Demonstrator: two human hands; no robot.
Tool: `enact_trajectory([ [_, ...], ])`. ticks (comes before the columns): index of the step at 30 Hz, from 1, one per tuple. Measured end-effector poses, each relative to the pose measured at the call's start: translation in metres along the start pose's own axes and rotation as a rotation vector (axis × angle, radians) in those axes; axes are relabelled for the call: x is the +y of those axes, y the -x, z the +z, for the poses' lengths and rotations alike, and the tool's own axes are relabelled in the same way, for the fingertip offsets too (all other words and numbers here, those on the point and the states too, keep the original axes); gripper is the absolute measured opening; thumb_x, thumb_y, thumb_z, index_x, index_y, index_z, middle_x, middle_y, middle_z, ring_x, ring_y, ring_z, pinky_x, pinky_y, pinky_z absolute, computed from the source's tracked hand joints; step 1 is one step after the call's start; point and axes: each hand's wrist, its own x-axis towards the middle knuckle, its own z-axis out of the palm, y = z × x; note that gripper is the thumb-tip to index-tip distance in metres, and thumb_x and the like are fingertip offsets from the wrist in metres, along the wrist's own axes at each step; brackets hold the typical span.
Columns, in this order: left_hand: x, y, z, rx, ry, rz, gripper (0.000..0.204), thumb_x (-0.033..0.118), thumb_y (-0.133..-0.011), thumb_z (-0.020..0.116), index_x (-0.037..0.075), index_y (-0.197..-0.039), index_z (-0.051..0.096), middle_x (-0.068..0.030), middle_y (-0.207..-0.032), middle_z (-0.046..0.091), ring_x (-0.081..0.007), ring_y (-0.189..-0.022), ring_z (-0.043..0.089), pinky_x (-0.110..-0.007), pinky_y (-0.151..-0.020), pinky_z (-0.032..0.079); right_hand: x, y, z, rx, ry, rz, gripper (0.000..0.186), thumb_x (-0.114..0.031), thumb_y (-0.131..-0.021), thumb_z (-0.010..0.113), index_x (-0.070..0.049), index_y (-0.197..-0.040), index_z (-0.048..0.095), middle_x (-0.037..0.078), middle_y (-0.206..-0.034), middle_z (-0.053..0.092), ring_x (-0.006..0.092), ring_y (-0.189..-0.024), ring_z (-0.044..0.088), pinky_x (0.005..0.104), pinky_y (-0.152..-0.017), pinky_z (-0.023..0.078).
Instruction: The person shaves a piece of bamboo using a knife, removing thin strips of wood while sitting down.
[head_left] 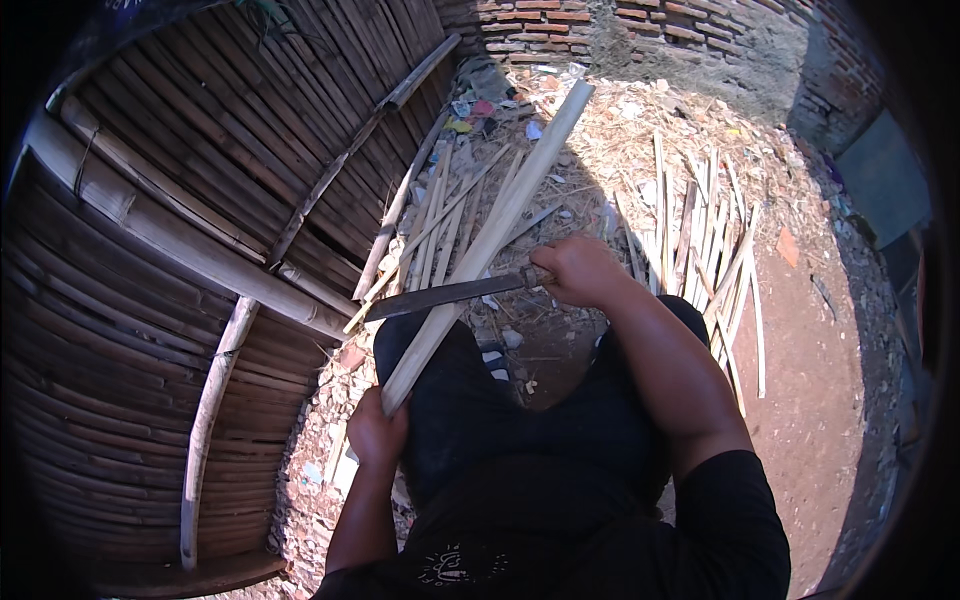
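Nearest to us, our left hand (pixel 378 428) is clamped on the lower end of one long pale strip (pixel 500 222), like split bamboo. From that hand the strip's long axis runs toward one o'clock, passing over our left knee (pixel 455 365) and out beyond it. A little farther out, our right hand (pixel 580 270) is closed around the handle of a long dark knife (pixel 430 299), whose blade points a shade below nine o'clock and crosses above the strip at a slant. We cannot tell whether the blade touches it. The crossing sits at one o'clock from our left hand and near nine from our right, about equally near to both; the strip itself is nearer the left, which grips it.

We count two hands, one knife and one held strip. Beyond, we see two groups of loose strips: a left group (pixel 430 230) toward ten o'clock from our right hand, and a right group (pixel 710 230) toward two; both overlap too much to count singly. One orange shard (pixel 787 247) lies past the right group. Farthest, at twelve, stands one brick wall (pixel 540 25).
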Motion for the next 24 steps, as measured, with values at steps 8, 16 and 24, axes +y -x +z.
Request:
enact_trajectory([
  [8,0.005,-0.001,0.001,-0.015,0.009,-0.033,0.047,0.041,-0.085,0.082,0.002,-0.107,0.068,-0.0223,-0.087,0.072,-0.0433,-0.078,0.071,-0.052,-0.070,0.057,0.037,0.012,-0.015,0.198,-0.178,0.415,0.025,-0.023,-0.086,0.076,-0.007,-0.102,0.066,0.020,-0.085,0.069,0.0451,-0.087,0.068,0.0529,-0.080,0.054],
  [16,0.003,-0.001,0.001,0.010,-0.012,-0.005,0.046,0.040,-0.085,0.083,0.002,-0.107,0.068,-0.0217,-0.087,0.072,-0.0434,-0.078,0.071,-0.051,-0.069,0.057,-0.008,0.000,0.003,-0.076,0.059,-0.027,0.028,-0.019,-0.075,0.074,-0.010,-0.100,0.064,0.014,-0.086,0.070,0.0386,-0.087,0.071,0.0526,-0.079,0.056],
  [24,0.004,0.000,0.003,0.012,0.012,-0.025,0.045,0.039,-0.085,0.083,0.002,-0.107,0.068,-0.0219,-0.088,0.073,-0.0430,-0.078,0.072,-0.051,-0.069,0.057,0.029,0.006,-0.007,0.097,-0.061,0.285,0.027,-0.021,-0.082,0.074,-0.011,-0.106,0.066,0.018,-0.089,0.071,0.0422,-0.090,0.070,0.0547,-0.080,0.055],
])
